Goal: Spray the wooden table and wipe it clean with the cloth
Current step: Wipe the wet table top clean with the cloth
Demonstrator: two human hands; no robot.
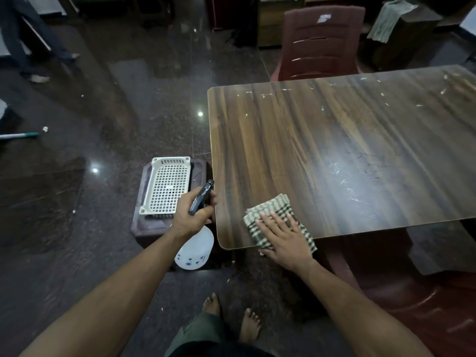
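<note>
- Your left hand (192, 215) grips the spray bottle (195, 246) just off the worktop's (334, 150) near-left corner.
- Your right hand (286, 238), fingers flat, presses the checked cloth (268, 210) at that corner.

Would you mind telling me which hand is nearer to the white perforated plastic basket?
Left. The left hand, gripping the spray bottle, is right beside the white perforated plastic basket; the right hand presses the checked cloth on the wooden table, farther away.

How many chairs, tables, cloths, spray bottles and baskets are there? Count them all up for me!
Chairs: 2, one behind the table, one near the person
Wooden table: 1
Checked cloth: 1
Spray bottle: 1
White basket: 1
Total: 6
</note>
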